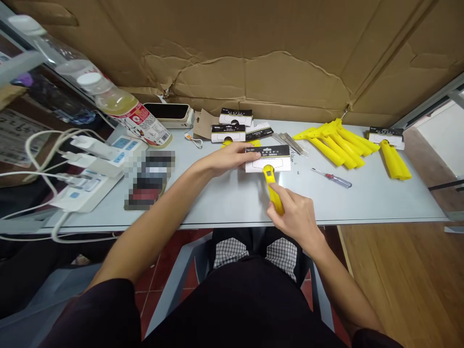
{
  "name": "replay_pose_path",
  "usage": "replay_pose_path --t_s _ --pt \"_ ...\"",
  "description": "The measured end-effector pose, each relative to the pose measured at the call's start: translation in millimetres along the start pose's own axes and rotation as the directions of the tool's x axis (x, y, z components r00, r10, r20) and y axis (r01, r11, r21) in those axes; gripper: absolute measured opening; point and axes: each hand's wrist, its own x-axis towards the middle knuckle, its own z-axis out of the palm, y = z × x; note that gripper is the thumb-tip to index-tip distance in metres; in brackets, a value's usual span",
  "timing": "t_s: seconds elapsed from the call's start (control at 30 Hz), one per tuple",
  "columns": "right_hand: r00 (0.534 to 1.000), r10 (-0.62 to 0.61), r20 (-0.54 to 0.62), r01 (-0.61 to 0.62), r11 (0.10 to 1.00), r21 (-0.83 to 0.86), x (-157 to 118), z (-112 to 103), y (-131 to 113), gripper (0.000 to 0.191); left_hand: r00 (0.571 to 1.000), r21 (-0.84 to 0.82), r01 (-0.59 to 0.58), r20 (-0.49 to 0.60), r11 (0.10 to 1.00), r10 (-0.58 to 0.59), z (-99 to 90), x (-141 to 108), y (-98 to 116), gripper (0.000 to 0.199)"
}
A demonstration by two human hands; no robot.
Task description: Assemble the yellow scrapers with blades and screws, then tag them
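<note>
A yellow-handled scraper is held upright above the near part of the table, its head covered by a black-and-white packaging card. My right hand is closed round the scraper's handle. At the card's upper left corner, my left hand pinches the edge between thumb and fingers. Behind my left hand lie more packaging cards, with bits of yellow showing beneath. Thin metal blades rest in a small pile beyond the held card, with tiny screws scattered close by.
Several yellow scrapers lie heaped at right, near a carded scraper and a screwdriver. At left are a power strip with cables, a drink bottle and a pixelated item. Cardboard walls the back.
</note>
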Motion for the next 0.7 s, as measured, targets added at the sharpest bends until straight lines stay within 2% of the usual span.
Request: replay_pose_path --t_s 0.1,0.2,0.3,0.37,0.43,0.6,0.7 --pt "1.0 -0.008 -0.006 0.008 1.0 -0.002 1.7 -0.2 1.0 0.043 0.995 -0.162 0.101 0.014 0.982 -0.101 -1.8 0.6 -3.4 0.03" --pt "1.0 -0.002 0.006 0.002 1.0 -0.003 2.6 -0.3 1.5 0.043 0.99 -0.292 0.136 0.018 0.947 -0.137 -1.3 1.8 -8.9 0.031" --pt "0.993 0.058 0.105 -0.059 0.998 0.009 2.8 -1.4 0.9 0.045 0.987 -0.384 0.034 -0.132 0.923 -0.091 2.6 5.2 -15.6 0.035" --pt "0.973 0.126 0.192 -0.136 0.99 0.039 3.6 -2.7 0.7 0.049 0.963 -0.396 -0.078 -0.266 0.915 -0.034 6.0 7.9 -19.1 0.04" --pt "0.946 0.199 0.254 -0.234 0.966 0.113 5.1 -3.7 2.0 0.054 0.944 -0.398 -0.146 -0.331 0.906 0.007 8.7 9.8 -20.6 0.044" --pt "0.872 0.342 0.35 -0.466 0.799 0.379 17.4 -2.9 16.0 0.066 0.91 -0.456 -0.234 -0.414 0.859 0.028 11.4 9.3 -18.1 0.05" --pt "0.832 0.375 0.41 -0.551 0.651 0.522 35.8 1.9 26.7 0.069 0.885 -0.451 -0.293 -0.462 0.843 0.06 15.9 6.9 -14.4 0.052"
